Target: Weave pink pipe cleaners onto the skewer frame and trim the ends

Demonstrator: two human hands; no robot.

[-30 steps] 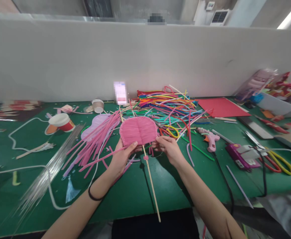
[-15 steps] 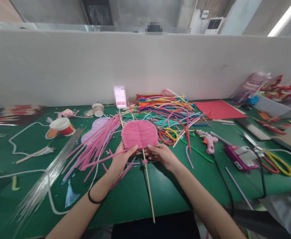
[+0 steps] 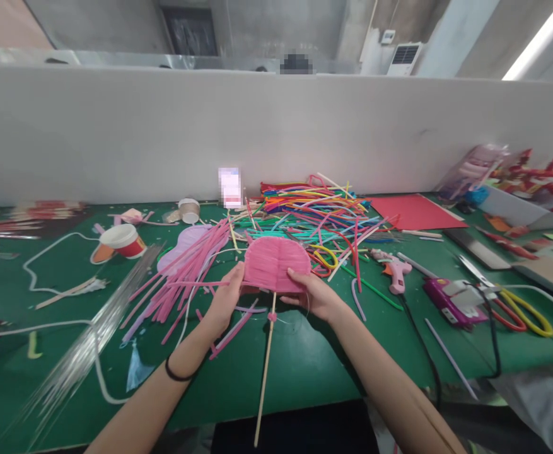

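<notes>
A pink fan-shaped piece point(image 3: 277, 263), covered in pink chenille stems with a seam down its middle, is held up in front of me. From its lower edge a thin wooden stick point(image 3: 265, 366) points down toward me, with a small pink wrap near the top. My left hand point(image 3: 226, 295) pinches the fan's lower left edge; a pink stem point(image 3: 198, 284) runs sideways to this hand, and I cannot tell if it is gripped. On the lower right, my right hand point(image 3: 318, 296) holds the fan, thumb on the front and fingers behind, partly hidden.
Pink stems point(image 3: 195, 265) lie over a lilac shape at left, near a paper cup point(image 3: 123, 241) and silvery wires point(image 3: 101, 321). Behind is a heap of coloured stems point(image 3: 314, 205). At right are a glue gun point(image 3: 396, 270), a purple power strip point(image 3: 449, 302) and scissors point(image 3: 517, 306).
The fan has shifted right and slightly down, and its stick has swung so the lower end points left. My right thumb has moved up onto the fan's front; my left thumb has shifted to its side edge.
</notes>
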